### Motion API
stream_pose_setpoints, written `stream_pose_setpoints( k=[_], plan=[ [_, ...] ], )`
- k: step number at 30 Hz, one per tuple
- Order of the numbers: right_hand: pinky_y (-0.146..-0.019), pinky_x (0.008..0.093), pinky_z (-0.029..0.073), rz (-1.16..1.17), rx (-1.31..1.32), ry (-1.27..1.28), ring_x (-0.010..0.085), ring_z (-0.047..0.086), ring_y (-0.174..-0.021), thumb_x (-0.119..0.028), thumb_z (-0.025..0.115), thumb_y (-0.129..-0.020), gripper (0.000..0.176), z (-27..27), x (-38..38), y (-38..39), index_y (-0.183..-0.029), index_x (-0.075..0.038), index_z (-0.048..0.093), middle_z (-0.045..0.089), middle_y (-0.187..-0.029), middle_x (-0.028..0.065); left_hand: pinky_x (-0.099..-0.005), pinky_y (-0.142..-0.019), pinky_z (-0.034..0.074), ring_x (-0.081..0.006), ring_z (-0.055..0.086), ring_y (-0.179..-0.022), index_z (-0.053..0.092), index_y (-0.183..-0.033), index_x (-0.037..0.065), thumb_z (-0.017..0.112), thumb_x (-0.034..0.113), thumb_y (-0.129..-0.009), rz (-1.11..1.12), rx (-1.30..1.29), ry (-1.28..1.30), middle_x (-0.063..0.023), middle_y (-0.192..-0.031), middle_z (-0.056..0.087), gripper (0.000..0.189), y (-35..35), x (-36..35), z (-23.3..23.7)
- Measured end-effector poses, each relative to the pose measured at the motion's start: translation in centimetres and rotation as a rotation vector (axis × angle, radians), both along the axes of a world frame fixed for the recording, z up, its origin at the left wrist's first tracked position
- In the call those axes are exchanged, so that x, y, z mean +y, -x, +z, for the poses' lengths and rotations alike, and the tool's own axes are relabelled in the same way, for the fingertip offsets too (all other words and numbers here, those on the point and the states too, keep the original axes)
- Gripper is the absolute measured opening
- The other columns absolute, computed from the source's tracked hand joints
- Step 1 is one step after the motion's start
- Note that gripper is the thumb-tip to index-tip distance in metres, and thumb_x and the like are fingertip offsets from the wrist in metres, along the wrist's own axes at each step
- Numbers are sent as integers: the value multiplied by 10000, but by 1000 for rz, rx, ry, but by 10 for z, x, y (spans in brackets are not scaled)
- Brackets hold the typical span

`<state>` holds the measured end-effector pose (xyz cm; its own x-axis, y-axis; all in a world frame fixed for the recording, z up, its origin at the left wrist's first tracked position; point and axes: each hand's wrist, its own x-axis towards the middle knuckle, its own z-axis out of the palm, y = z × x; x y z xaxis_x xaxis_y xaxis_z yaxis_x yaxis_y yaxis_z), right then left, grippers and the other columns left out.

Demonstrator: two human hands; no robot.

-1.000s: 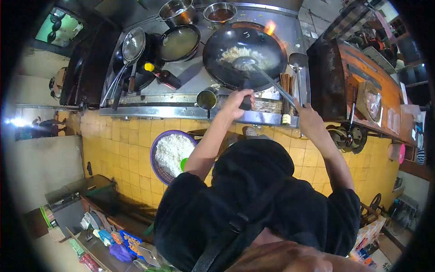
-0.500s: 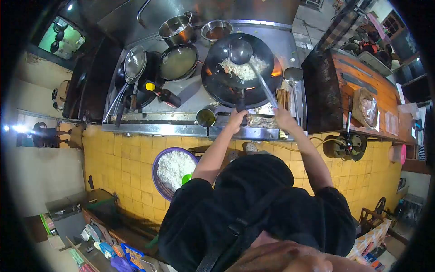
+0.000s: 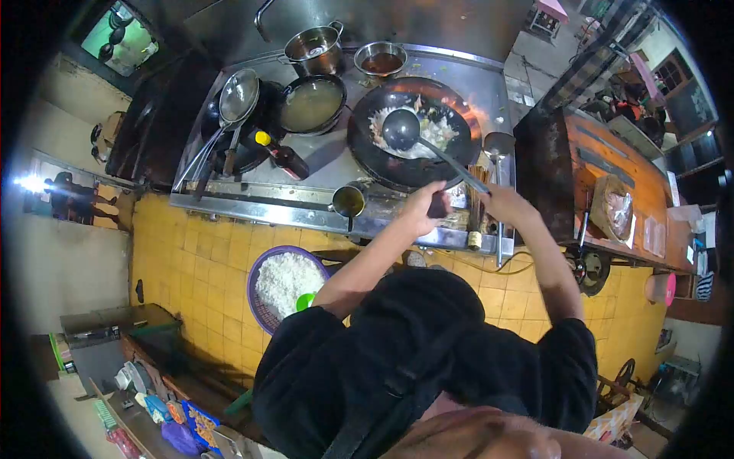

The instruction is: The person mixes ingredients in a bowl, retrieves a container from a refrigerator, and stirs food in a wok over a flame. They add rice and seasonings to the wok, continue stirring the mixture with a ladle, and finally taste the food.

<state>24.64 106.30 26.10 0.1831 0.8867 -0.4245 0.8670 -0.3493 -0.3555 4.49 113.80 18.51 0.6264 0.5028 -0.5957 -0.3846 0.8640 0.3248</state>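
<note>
A large black wok [image 3: 386, 164] sits on the steel stove and holds fried rice [image 3: 432, 130]. My left hand [image 3: 424, 208] grips the wok's handle at its near edge. My right hand [image 3: 505, 203] holds the long handle of a metal ladle [image 3: 403, 128], whose bowl hangs over the rice in the wok. Orange flame shows at the wok's right rim.
On the stove stand a pan of broth [image 3: 312, 105], a steel pot [image 3: 315, 50], a small sauce bowl [image 3: 381, 59], a strainer [image 3: 238, 96], a dark bottle [image 3: 283, 157] and a cup [image 3: 348, 200]. A purple basket of rice [image 3: 287, 281] sits on the yellow tile floor. A wooden counter [image 3: 612, 176] stands at the right.
The ladle has come down from the wok's far rim to the middle of the rice. Both hands shifted slightly right and nearer. The flame at the wok's right has shrunk.
</note>
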Motion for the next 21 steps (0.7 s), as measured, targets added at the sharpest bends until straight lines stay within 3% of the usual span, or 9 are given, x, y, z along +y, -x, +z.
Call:
stream_pose_setpoints(
  k=[2, 4, 7, 9, 13, 15, 17, 20, 21],
  plan=[
    [-741, 491, 510, 117, -304, -60, 409, 632, -800, -306, 517, -889, 332, 67, -26, 19, -1103, -53, 542, 636, -832, 222, -299, -560, 470, -158, 531, -620, 449, -879, 25, 595, 91, -849, -121, -163, 73, -68, -713, 516, 163, 14, -8, 63],
    [-723, 493, 514, 136, -279, -39, 406, 633, -800, -278, 533, -875, 329, 87, -32, 18, -1129, -69, 536, 635, -829, 223, -296, -565, 465, -156, 521, -616, 460, -861, 33, 588, 95, -855, -119, -179, 86, -62, -704, 516, 142, 22, 15, 46],
    [-685, 483, 522, 175, -256, -75, 399, 636, -792, -207, 554, -844, 387, 83, -52, 17, -1215, -108, 501, 635, -821, 223, -290, -589, 456, -157, 508, -577, 514, -771, 63, 584, 152, -869, -117, 41, -161, -40, -639, 512, 150, 44, 14, -26],
    [-677, 473, 525, 181, -316, -22, 389, 640, -772, -153, 552, -828, 471, 62, -54, 15, -1287, -129, 448, 633, -814, 218, -306, -561, 456, -173, 530, -579, 527, -794, 47, 593, 157, -860, -182, 315, -281, -55, -642, 535, 144, 42, -17, -23],
    [-683, 452, 537, 126, -397, -84, 362, 653, -777, -78, 508, -832, 536, 32, -54, 30, -1354, -129, 395, 631, -834, 198, -342, -555, 477, -186, 567, -573, 595, -778, 64, 580, 192, -842, -334, 179, -104, -89, -667, 579, 143, 37, -74, 56],
    [-691, 449, 539, 144, -336, -83, 360, 650, -812, -80, 490, -846, 527, 25, -58, 32, -1359, -127, 378, 626, -881, 190, -331, -534, 478, -185, 554, -540, 558, -728, 59, 608, 165, -835, -286, 170, -184, -65, -627, 551, 158, 36, -37, 44],
    [-713, 441, 538, 58, -339, 78, 359, 642, -846, -74, 488, -849, 537, 33, -51, 37, -1368, -127, 363, 605, -936, 200, -327, -510, 475, -189, 553, -530, 547, -742, 49, 601, 149, -834, -153, 161, -238, -65, -626, 553, 146, 42, 5, -13],
    [-728, 437, 534, -27, -444, -76, 363, 637, -851, -64, 487, -838, 553, -8, -46, 24, -1372, -141, 363, 592, -962, 210, -316, -508, 468, -161, 531, -552, 538, -801, 26, 578, 144, -862, -121, 273, -384, -63, -667, 553, 139, 41, -28, -4],
    [-728, 437, 534, -30, -452, -84, 363, 637, -851, -64, 487, -838, 553, 1, -44, 19, -1372, -141, 363, 592, -962, 210, -323, -497, 465, -162, 536, -558, 528, -825, 24, 571, 152, -864, -221, 119, -245, -63, -676, 555, 140, 46, -46, 10]
  ],
)
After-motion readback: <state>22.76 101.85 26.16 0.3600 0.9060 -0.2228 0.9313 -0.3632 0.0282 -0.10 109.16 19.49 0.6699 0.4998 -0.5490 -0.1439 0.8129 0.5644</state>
